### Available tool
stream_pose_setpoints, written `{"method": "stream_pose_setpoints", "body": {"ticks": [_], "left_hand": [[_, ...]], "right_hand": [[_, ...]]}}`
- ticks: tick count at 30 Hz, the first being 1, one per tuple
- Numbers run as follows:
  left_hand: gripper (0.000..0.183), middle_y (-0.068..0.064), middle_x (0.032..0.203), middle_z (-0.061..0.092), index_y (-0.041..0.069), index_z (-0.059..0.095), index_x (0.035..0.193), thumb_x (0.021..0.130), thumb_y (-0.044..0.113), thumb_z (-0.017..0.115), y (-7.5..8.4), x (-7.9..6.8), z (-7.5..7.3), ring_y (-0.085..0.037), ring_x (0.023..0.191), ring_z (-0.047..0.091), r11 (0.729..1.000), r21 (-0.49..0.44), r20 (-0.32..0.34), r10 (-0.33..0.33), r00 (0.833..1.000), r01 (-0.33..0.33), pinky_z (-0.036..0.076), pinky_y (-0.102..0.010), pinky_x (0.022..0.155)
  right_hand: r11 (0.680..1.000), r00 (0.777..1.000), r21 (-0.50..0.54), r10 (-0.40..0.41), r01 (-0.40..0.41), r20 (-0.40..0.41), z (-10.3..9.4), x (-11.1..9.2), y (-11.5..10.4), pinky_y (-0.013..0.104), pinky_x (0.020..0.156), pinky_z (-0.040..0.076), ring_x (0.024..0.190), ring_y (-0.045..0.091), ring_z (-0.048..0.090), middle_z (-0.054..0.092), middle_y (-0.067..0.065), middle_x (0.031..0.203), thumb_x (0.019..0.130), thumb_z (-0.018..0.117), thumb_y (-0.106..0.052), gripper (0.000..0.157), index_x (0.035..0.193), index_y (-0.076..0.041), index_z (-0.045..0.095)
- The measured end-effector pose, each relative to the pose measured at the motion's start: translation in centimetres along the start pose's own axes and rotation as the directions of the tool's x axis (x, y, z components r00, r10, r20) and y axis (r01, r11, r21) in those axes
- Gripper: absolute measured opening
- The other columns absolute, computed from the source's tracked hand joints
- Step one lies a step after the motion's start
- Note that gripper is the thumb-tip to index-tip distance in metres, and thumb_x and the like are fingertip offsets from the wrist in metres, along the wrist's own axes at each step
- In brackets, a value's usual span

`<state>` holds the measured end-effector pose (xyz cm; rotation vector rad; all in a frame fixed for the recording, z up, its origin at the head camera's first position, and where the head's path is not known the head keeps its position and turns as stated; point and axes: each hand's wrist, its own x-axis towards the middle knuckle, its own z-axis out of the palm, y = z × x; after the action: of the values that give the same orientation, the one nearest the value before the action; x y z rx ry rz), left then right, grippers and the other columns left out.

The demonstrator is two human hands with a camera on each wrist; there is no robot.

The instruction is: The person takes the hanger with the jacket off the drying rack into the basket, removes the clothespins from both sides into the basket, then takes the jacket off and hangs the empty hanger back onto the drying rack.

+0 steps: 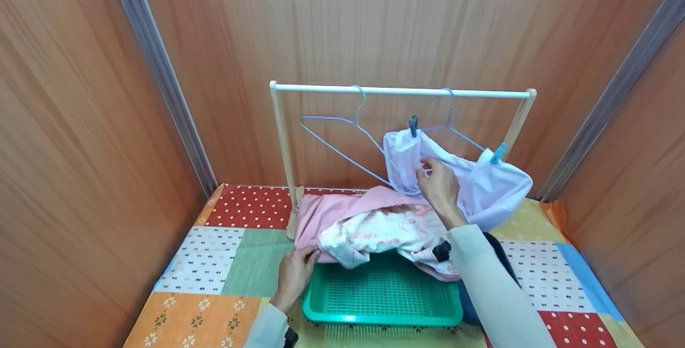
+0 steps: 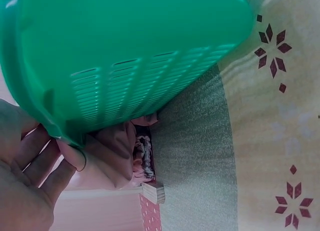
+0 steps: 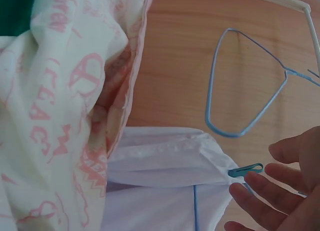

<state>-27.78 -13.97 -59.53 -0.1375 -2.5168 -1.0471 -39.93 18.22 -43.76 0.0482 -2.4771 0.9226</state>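
Observation:
My left hand (image 1: 293, 274) pinches the edge of a pink cloth (image 1: 321, 214) at the left rim of a green basket (image 1: 382, 318). Part of that cloth shows a white side with pink lettering (image 3: 50, 111), lying bunched over the back of the basket. My right hand (image 1: 441, 184) is raised in front of a white garment (image 1: 495, 190), its fingers loosely spread and holding nothing. That garment hangs from a blue hanger (image 1: 466, 138), held by a dark clothespin (image 1: 413, 126) and a teal clothespin (image 1: 498, 153).
A second blue hanger (image 1: 342, 154) hangs bare at the left of the rack's white rail (image 1: 321, 88). Something dark blue (image 1: 470, 305) lies beside the basket's right side. Wooden panels (image 1: 374, 27) stand behind and at both sides of the patchwork cloth (image 1: 203, 262).

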Motion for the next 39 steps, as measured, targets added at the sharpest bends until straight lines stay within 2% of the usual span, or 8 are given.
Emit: {"method": "stream_pose_setpoints", "body": {"ticks": [9, 13, 17, 22, 26, 30, 34, 39], "left_hand": [[0.013, 0.006, 0.061, 0.06, 0.016, 0.077, 0.101, 0.094, 0.017, 0.067, 0.0, -0.1, 0.0, -0.003, 0.053, 0.041, 1.0, -0.004, 0.022, -0.007, 1.0, 0.007, 0.036, -0.019, 0.052], [0.013, 0.007, 0.062, 0.061, 0.016, 0.077, 0.102, 0.094, 0.017, 0.067, 0.1, -0.1, -0.1, -0.003, 0.053, 0.041, 1.0, -0.006, 0.027, -0.014, 1.0, 0.014, 0.036, -0.02, 0.051], [0.011, 0.007, 0.063, 0.06, 0.016, 0.076, 0.099, 0.094, 0.017, 0.067, 0.0, 0.0, -0.2, -0.003, 0.053, 0.042, 1.0, -0.013, 0.027, 0.014, 1.0, -0.014, 0.036, -0.02, 0.051], [0.01, 0.006, 0.072, 0.066, 0.015, 0.075, 0.1, 0.094, 0.016, 0.067, 0.1, 0.0, -0.3, -0.004, 0.058, 0.046, 0.999, -0.025, 0.045, 0.026, 0.999, -0.025, 0.039, -0.019, 0.054], [0.013, 0.005, 0.08, 0.07, 0.015, 0.074, 0.104, 0.093, 0.015, 0.068, 0.2, -0.3, -0.3, -0.004, 0.063, 0.05, 0.999, -0.027, 0.041, 0.019, 0.999, -0.018, 0.043, -0.02, 0.057], [0.014, 0.004, 0.086, 0.071, 0.014, 0.073, 0.106, 0.093, 0.015, 0.068, 0.4, -0.3, -0.5, -0.005, 0.069, 0.056, 0.999, -0.015, 0.037, 0.041, 0.998, -0.04, 0.047, -0.022, 0.061], [0.017, -0.001, 0.094, 0.074, 0.011, 0.072, 0.108, 0.092, 0.014, 0.069, 0.6, -0.3, -0.8, -0.008, 0.077, 0.064, 0.998, 0.005, 0.021, 0.064, 0.998, -0.064, 0.053, -0.027, 0.067], [0.018, -0.004, 0.099, 0.073, 0.009, 0.072, 0.108, 0.091, 0.014, 0.07, 0.7, -0.2, -1.0, -0.014, 0.083, 0.07, 0.998, 0.02, -0.014, 0.063, 0.998, -0.063, 0.058, -0.032, 0.072]], "right_hand": [[0.998, 0.998, 0.02, -0.052, 0.052, 0.028, -1.4, -2.9, 2.0, 0.05, 0.082, 0.052, 0.1, 0.032, 0.069, 0.073, 0.011, 0.111, 0.092, 0.065, -0.025, 0.028, 0.116, -0.011, 0.07], [0.997, 0.997, 0.028, -0.077, 0.077, 0.006, -2.1, -4.1, 2.7, 0.05, 0.083, 0.053, 0.098, 0.031, 0.07, 0.074, 0.011, 0.109, 0.091, 0.067, -0.023, 0.027, 0.115, -0.01, 0.071], [0.994, 0.994, 0.032, -0.106, 0.105, 0.023, -3.0, -5.4, 3.6, 0.05, 0.084, 0.052, 0.099, 0.032, 0.069, 0.073, 0.012, 0.111, 0.091, 0.067, -0.023, 0.028, 0.117, -0.011, 0.07], [0.989, 0.989, 0.043, -0.141, 0.139, 0.042, -3.8, -7.2, 5.4, 0.051, 0.085, 0.052, 0.1, 0.033, 0.068, 0.073, 0.013, 0.113, 0.09, 0.07, -0.018, 0.029, 0.117, -0.008, 0.069], [0.985, 0.983, 0.057, -0.166, 0.162, 0.071, -4.3, -8.5, 7.1, 0.052, 0.086, 0.052, 0.101, 0.035, 0.068, 0.072, 0.015, 0.113, 0.089, 0.071, -0.015, 0.03, 0.118, -0.005, 0.069], [0.984, 0.978, 0.048, -0.177, 0.173, 0.111, -4.7, -9.6, 8.6, 0.052, 0.087, 0.052, 0.103, 0.035, 0.067, 0.07, 0.016, 0.116, 0.09, 0.071, -0.014, 0.032, 0.12, -0.005, 0.068], [0.984, 0.976, 0.044, -0.175, 0.17, 0.131, -4.9, -10.5, 9.7, 0.053, 0.089, 0.05, 0.105, 0.036, 0.066, 0.069, 0.018, 0.117, 0.089, 0.072, -0.013, 0.035, 0.122, -0.004, 0.067], [0.984, 0.971, 0.023, -0.175, 0.174, 0.16, -5.0, -11.8, 10.6, 0.054, 0.089, 0.049, 0.107, 0.036, 0.065, 0.069, 0.017, 0.118, 0.088, 0.074, -0.019, 0.042, 0.127, -0.006, 0.065]]}}
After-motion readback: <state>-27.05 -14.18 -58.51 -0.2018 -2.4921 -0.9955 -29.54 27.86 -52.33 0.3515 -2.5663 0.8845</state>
